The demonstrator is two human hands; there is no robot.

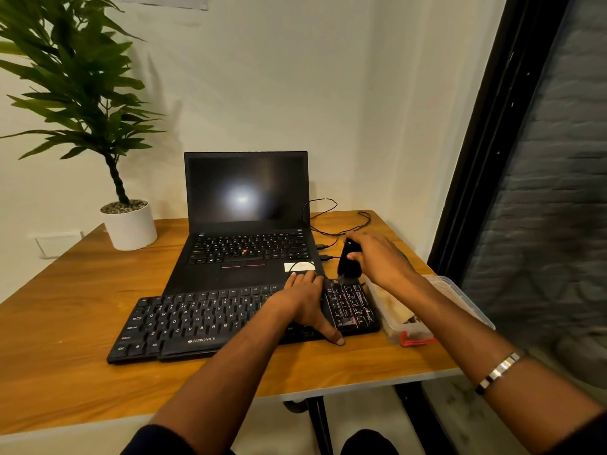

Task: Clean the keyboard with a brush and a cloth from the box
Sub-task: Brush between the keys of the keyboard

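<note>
Now the brush (348, 261) is gripped in the right hand (377, 257), fingers curled round its dark body, and its bristle end is held down at the far edge of the number pad. The keyboard (203, 323) is steadied by the left hand (303, 305), which is laid flat across the keys just left of the number pad, fingers straight, thumb stretched to the near edge. The keyboard itself is set across the front of the wooden table (82, 290), touching or overlapping the front lip of the open laptop (246, 224).

Brushing is judged to be under way, with the right-hand block being worked at this instant. How much of the letter area has been covered cannot be told; no dust or crumbs can be made out either way. The cloth stage is judged to be still ahead, since no cloth is seen in either hand.

The box (456, 290) is found at the right edge of the table, just beside the keyboard: clear plastic, a red clip at its near end, partly hidden under the right forearm. Something pale and tan is seen lying inside it, possibly the cloth, though that cannot be confirmed. Whether a lid is on it cannot be told.
</note>
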